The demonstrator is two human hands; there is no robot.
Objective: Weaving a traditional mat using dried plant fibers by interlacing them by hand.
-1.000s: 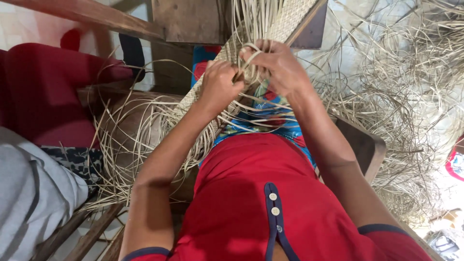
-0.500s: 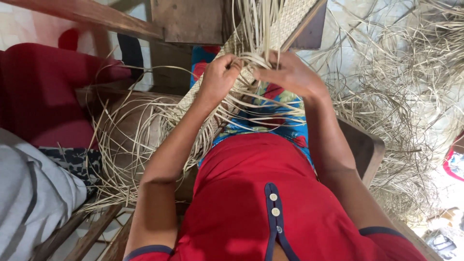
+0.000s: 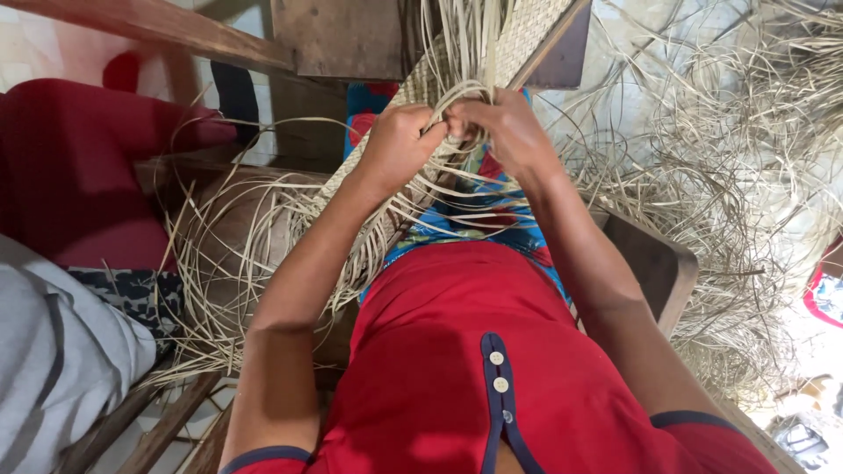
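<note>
Pale straw strips lie heaped over the floor and loop across the lap, feeding a woven mat that slopes up from the knees. To weave it well, I judge each strand wants steady tension and a flat lay — no twist. Left hand and right hand meet at the mat's edge, fingers curled tight, pinching a few strands.

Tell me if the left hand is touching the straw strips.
Touching. The head view shows the left hand closed around a bunch of pale straw strips, with the right hand gripping the same strips beside it.
</note>
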